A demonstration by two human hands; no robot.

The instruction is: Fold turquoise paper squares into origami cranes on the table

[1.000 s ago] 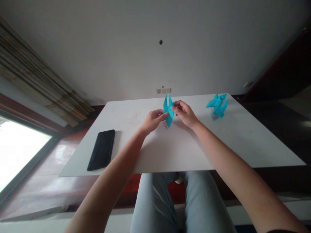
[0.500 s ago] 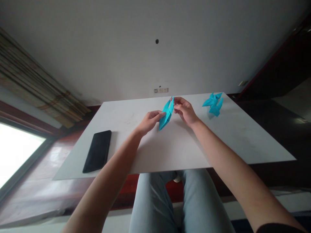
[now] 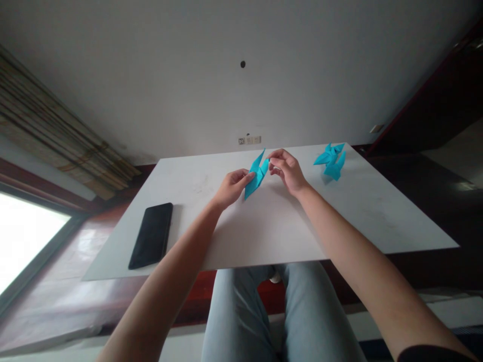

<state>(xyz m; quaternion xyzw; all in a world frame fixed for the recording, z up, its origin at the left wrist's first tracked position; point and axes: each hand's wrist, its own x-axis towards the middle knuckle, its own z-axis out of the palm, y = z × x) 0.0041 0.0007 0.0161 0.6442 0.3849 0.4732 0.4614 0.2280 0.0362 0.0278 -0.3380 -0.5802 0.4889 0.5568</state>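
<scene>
Paper (image 3: 258, 178) tilts rightward, its left side pinched by left hand (image 3: 232, 188).

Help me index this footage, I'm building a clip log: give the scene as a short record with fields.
Left hand: pinches folded blue paper
Right hand: fingertips at the paper's right-hand point; grip unclear
Surface: white table
Table, far right: more folded blue paper
Table, near left: black phone, lying flat
Background: wall sockets; patterned curtain at left
</scene>
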